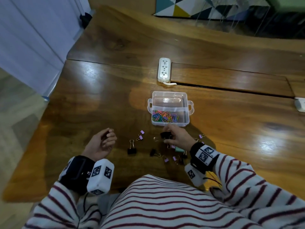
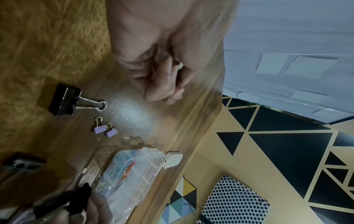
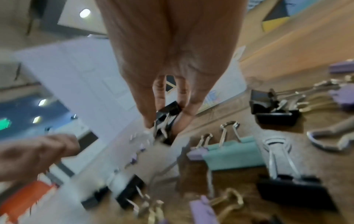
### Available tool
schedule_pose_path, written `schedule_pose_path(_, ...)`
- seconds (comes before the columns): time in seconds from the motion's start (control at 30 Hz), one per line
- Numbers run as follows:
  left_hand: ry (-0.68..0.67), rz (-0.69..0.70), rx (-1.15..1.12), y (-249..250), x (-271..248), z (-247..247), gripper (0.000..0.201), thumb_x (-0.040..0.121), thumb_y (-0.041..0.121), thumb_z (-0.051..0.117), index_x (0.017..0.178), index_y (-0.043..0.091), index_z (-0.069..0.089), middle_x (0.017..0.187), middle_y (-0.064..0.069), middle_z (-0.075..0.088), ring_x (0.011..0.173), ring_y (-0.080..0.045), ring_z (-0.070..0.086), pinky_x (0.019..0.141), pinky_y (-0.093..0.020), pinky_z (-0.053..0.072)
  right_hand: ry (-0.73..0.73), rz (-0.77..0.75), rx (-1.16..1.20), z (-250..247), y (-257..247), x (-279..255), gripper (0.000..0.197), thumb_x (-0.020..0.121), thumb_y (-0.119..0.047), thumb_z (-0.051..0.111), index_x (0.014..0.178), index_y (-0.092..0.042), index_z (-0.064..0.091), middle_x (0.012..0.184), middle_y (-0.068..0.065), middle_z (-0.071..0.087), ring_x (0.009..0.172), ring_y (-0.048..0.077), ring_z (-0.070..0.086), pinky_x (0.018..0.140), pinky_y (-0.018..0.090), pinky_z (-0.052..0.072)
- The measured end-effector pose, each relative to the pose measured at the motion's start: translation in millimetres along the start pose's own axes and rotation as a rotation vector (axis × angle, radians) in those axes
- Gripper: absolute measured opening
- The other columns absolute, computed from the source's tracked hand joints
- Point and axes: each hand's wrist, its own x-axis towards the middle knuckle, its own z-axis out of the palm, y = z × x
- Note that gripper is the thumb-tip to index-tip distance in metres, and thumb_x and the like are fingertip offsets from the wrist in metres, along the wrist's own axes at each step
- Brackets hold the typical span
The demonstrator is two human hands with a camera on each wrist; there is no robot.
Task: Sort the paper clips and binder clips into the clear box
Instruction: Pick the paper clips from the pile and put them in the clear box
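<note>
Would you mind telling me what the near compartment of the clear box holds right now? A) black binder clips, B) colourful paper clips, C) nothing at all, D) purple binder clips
B: the head view shows colourful paper clips piled in the near compartment of the clear box, while the binder clips lie on the table.

Glossy wooden table (image 1: 102,90); triangle-patterned rug (image 1: 181,7)

Wooden table (image 1: 102,90) with clear box (image 1: 186,120), binder clips (image 1: 132,150), power strip (image 1: 163,69)

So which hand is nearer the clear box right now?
Right. The right hand, gripping a black binder clip, sits just below the clear box near edge; the left hand rests farther off, down-left.
</note>
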Motion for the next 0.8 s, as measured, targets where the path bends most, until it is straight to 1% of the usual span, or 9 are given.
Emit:
schedule_pose_path(0.07, -0.005, 0.009, -0.032, -2, 5, 4, 0.044, 0.036, 0.008, 0.091, 0.061, 0.010, 0.054, 0.052, 0.004, 0.041, 0.034, -0.007, 0.032, 0.033, -0.013, 0.026, -0.024, 0.029, 0.205, -6, 1, -8, 0.033, 0.084, -0.014, 0.062, 0.114, -0.018, 0.049, 0.115, 0.004, 0.059, 0.101, 0.019, 0.060, 0.080, 0.025, 0.053)
schedule_pose_path(0.17, -0.038, 0.011, -0.039, -2, 10, 9, 0.039, 0.042, 0.008, 0.089, 0.062, 0.010, 0.056, 0.054, 0.004, 0.042, 0.036, -0.006, 0.035, 0.034, -0.013, 0.032, 0.103, 0.037, 0.128, -20, 16, -20, 0.035, 0.086, -0.007, 0.057, 0.119, -0.017, 0.050, 0.117, 0.006, 0.060, 0.099, 0.015, 0.060, 0.079, 0.021, 0.052)
schedule_pose_path(0.27, -0.058, 0.011, -0.035, -2, 12, 10, 0.031, 0.048, 0.009, 0.086, 0.062, 0.010, 0.058, 0.054, 0.004, 0.043, 0.038, -0.005, 0.037, 0.036, -0.013, 0.033, 0.168, 0.113, -0.248, -36, 44, -38, 0.050, 0.083, -0.014, 0.062, 0.129, -0.021, 0.043, 0.130, 0.007, 0.051, 0.116, 0.019, 0.047, 0.098, 0.036, 0.045)
schedule_pose_path(0.37, -0.048, 0.009, -0.051, -3, 15, 8, 0.031, 0.049, 0.009, 0.084, 0.063, 0.010, 0.056, 0.054, 0.004, 0.044, 0.039, -0.005, 0.037, 0.035, -0.013, 0.034, -0.038, 0.287, -0.507, -39, 64, -57, 0.090, 0.068, -0.037, 0.074, 0.141, -0.030, 0.021, 0.148, 0.007, 0.023, 0.133, 0.027, 0.023, 0.106, 0.051, 0.035)
schedule_pose_path(0.43, -0.041, 0.004, -0.050, -5, 17, 8, 0.033, 0.049, 0.009, 0.083, 0.065, 0.010, 0.054, 0.054, 0.004, 0.044, 0.039, -0.005, 0.038, 0.035, -0.013, 0.034, -0.107, 0.320, -0.519, -30, 63, -66, 0.096, 0.064, -0.038, 0.077, 0.142, -0.029, 0.020, 0.150, 0.007, 0.015, 0.136, 0.029, 0.017, 0.105, 0.051, 0.035)
schedule_pose_path(0.57, -0.013, -0.020, -0.033, -12, 23, 26, 0.029, 0.053, 0.005, 0.081, 0.067, 0.008, 0.056, 0.054, 0.003, 0.045, 0.040, -0.005, 0.039, 0.036, -0.014, 0.036, 0.021, 0.253, -0.316, -6, 53, -60, 0.063, 0.069, -0.025, 0.076, 0.122, -0.018, 0.042, 0.128, 0.008, 0.036, 0.119, 0.023, 0.041, 0.100, 0.035, 0.042)
schedule_pose_path(0.67, 0.141, 0.016, 0.014, -17, 31, 47, 0.011, 0.087, 0.010, 0.047, 0.076, 0.008, 0.049, 0.054, 0.002, 0.047, 0.039, -0.005, 0.040, 0.037, -0.012, 0.037, 0.109, 0.197, -0.120, -5, 45, -48, 0.036, 0.077, -0.011, 0.069, 0.109, -0.011, 0.053, 0.106, 0.002, 0.047, 0.098, 0.019, 0.053, 0.079, 0.018, 0.041)
schedule_pose_path(0.73, 0.169, 0.029, 0.020, -17, 37, 57, 0.024, 0.096, 0.014, 0.032, 0.077, 0.008, 0.047, 0.053, 0.001, 0.048, 0.038, -0.005, 0.040, 0.037, -0.011, 0.037, 0.213, 0.157, -0.026, -15, 45, -44, 0.028, 0.080, -0.002, 0.062, 0.107, -0.008, 0.057, 0.097, 0.001, 0.056, 0.088, 0.015, 0.056, 0.066, 0.006, 0.041)
schedule_pose_path(0.8, 0.169, 0.030, 0.018, -14, 40, 64, 0.028, 0.097, 0.014, 0.030, 0.077, 0.007, 0.047, 0.053, 0.000, 0.049, 0.038, -0.006, 0.041, 0.038, -0.011, 0.037, 0.325, 0.179, 0.019, -32, 51, -48, 0.027, 0.083, 0.007, 0.054, 0.106, -0.005, 0.059, 0.092, 0.005, 0.063, 0.080, 0.016, 0.059, 0.063, 0.002, 0.046)
